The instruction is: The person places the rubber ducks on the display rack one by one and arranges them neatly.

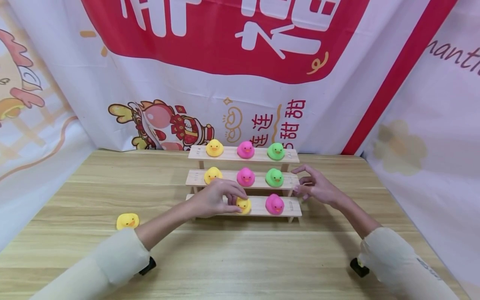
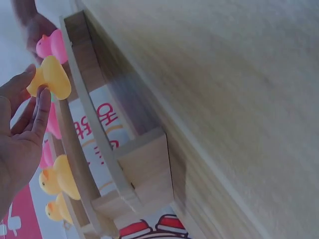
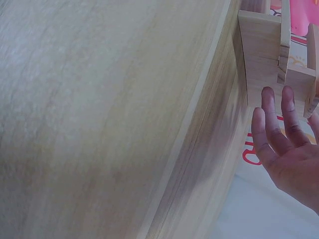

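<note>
My left hand [image 1: 219, 198] pinches a yellow rubber duck [image 1: 244, 206] over the middle of the bottom step of a three-tier wooden display rack [image 1: 258, 211]. In the left wrist view, thumb and fingers hold this yellow duck [image 2: 56, 78] from its sides. A pink duck [image 1: 275, 204] sits to its right on the same step. At the rack's right end is my right hand [image 1: 316, 188], its fingers loosely bent and holding nothing. The right wrist view shows those fingertips [image 3: 268, 94] right at the rack's wooden end piece [image 3: 261, 59].
The middle step carries yellow [image 1: 213, 175], pink [image 1: 245, 177] and green [image 1: 274, 178] ducks; the top step has the same three colours. Another yellow duck [image 1: 127, 221] lies on the wooden table [image 1: 240, 258], left of the rack. A printed cloth [image 1: 217, 96] hangs behind.
</note>
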